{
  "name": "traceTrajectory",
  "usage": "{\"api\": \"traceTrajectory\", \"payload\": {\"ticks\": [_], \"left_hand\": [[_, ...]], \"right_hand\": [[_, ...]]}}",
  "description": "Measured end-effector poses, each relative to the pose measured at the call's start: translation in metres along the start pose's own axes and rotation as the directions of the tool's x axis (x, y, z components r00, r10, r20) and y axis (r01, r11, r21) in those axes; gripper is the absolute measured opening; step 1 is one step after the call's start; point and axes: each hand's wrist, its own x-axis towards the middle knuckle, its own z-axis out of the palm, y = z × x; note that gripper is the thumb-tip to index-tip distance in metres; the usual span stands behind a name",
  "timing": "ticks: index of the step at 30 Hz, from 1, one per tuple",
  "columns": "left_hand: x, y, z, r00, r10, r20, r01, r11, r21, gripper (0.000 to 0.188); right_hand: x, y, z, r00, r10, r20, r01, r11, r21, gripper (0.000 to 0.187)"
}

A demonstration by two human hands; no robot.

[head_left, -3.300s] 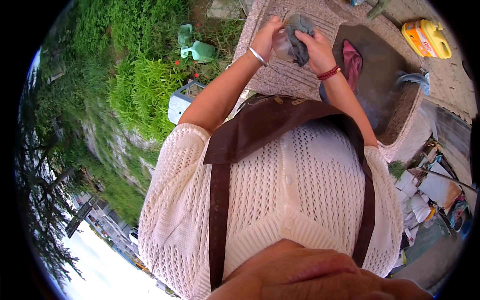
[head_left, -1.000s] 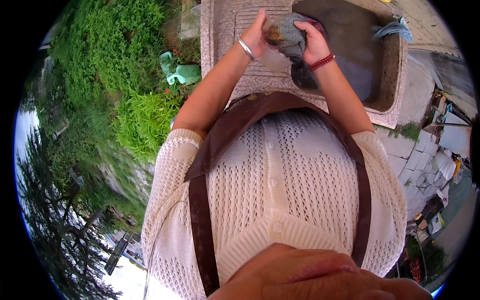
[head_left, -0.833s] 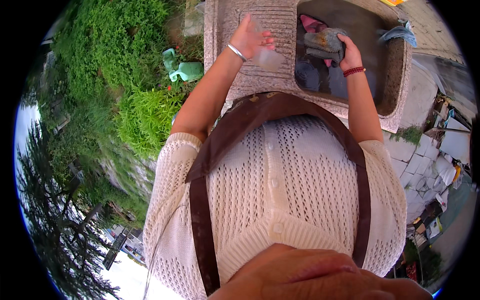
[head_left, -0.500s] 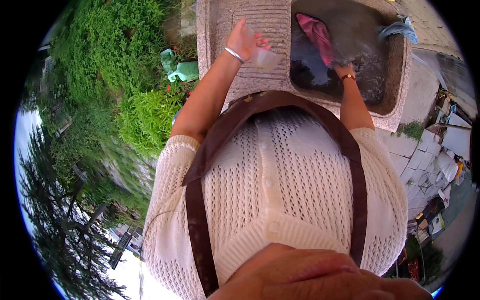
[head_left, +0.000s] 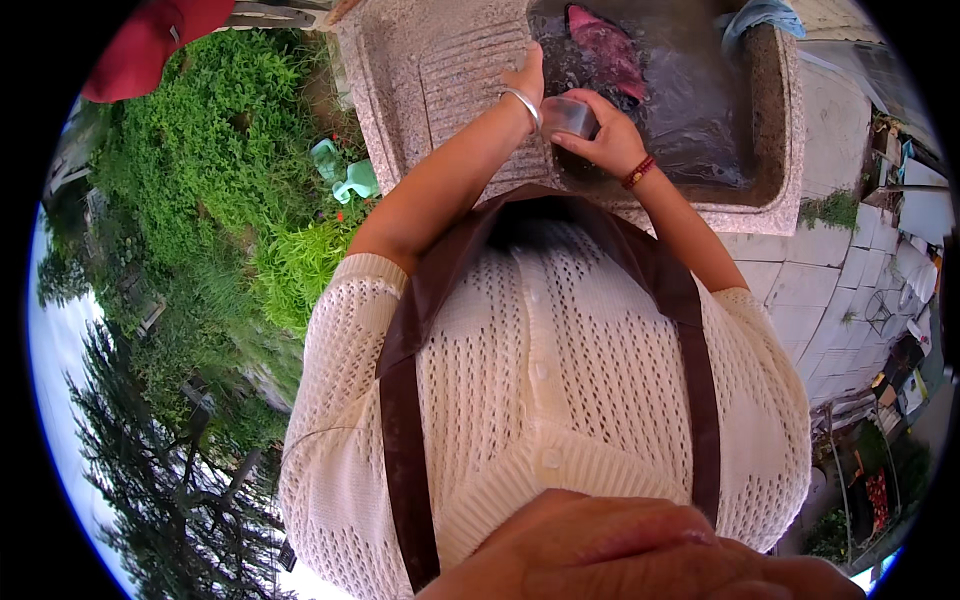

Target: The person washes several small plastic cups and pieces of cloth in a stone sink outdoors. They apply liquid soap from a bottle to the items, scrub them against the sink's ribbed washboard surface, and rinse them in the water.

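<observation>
The clear cup point(head_left: 566, 118) is located between your hands. Your right hand point(head_left: 612, 138) pinches its right side between thumb and fingers. Your left hand point(head_left: 526, 80) is at its left side; the fingers are poorly visible, so you cannot confirm their grip. Beyond your right hand, the pink cloth point(head_left: 607, 52) lies in the sink point(head_left: 777, 130). The ridged washboard point(head_left: 460, 85) is left of your left hand.

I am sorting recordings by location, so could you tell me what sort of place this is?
Probably an outdoor yard or garden: a speckled sink with a ribbed board and dark water, leafy plants at the left, and pale paving slabs at the right.
</observation>
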Motion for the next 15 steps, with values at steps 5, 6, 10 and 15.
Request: {"api": "traceTrajectory", "payload": {"ticks": [5,6,10,15], "left_hand": [[-0.052,0.042,0.005,0.943,-0.159,0.293,0.171,0.985,-0.016,0.096],[-0.049,0.041,0.000,0.943,-0.155,0.293,0.167,0.986,-0.014,0.096],[-0.031,0.021,-0.030,0.905,-0.239,0.351,0.208,0.970,0.125,0.084],[-0.027,0.005,-0.024,0.815,-0.358,0.455,0.352,0.931,0.101,0.055]], "right_hand": [[-0.009,0.071,-0.019,0.780,0.580,-0.235,-0.224,0.609,0.761,0.039],[-0.011,0.098,-0.033,0.663,0.704,-0.254,-0.248,0.526,0.813,0.041],[-0.035,0.230,-0.024,0.252,0.864,-0.437,-0.550,0.499,0.669,0.075],[-0.054,0.355,0.040,0.510,0.772,-0.380,-0.597,0.635,0.490,0.070]]}}
